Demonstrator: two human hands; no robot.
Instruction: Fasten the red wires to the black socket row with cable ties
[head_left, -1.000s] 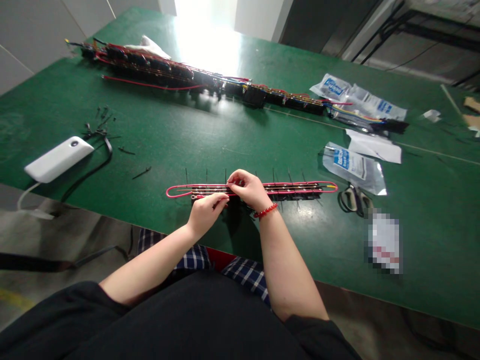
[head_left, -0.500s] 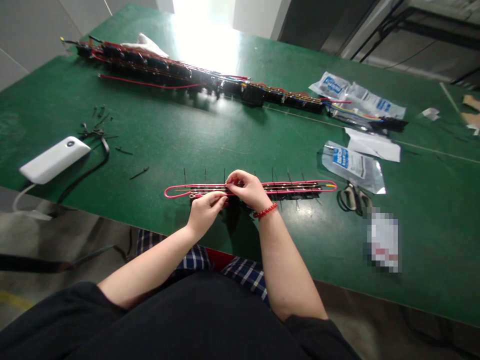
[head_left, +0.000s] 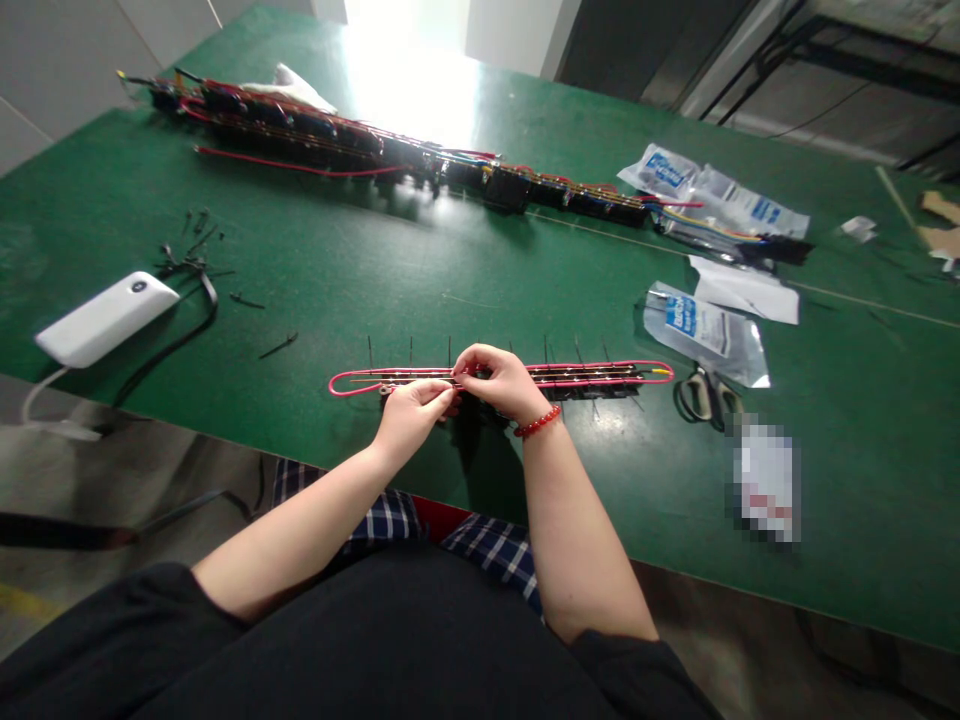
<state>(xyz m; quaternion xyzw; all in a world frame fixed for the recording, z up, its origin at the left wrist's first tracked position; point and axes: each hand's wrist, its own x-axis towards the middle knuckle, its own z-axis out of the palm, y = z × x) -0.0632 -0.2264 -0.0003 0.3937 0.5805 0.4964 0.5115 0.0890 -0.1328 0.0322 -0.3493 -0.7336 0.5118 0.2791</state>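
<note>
A narrow black assembly [head_left: 592, 377] with a looped red cable [head_left: 346, 386] lies on the green table in front of me. Thin black ties stick up along its far side. Over its middle, my left hand [head_left: 412, 415] has thumb and forefinger pinched together at the near edge. My right hand [head_left: 499, 380], with a red bead bracelet at the wrist, is pinched just beside it on the strip. The fingertips nearly meet, and whatever small thing lies between them is too small to make out.
A long wired black assembly [head_left: 352, 145] stretches across the back of the green table [head_left: 337, 270]. At the left are a white device [head_left: 109, 320] and loose black ties [head_left: 195, 255]. Scissors [head_left: 705, 395], a plastic bag [head_left: 705, 330] and a blurred packet [head_left: 766, 480] lie at the right.
My right hand has shifted slightly to the right and its wrist has moved a little. My left hand's fingertips have moved very slightly. The assembly is in the same place.
</note>
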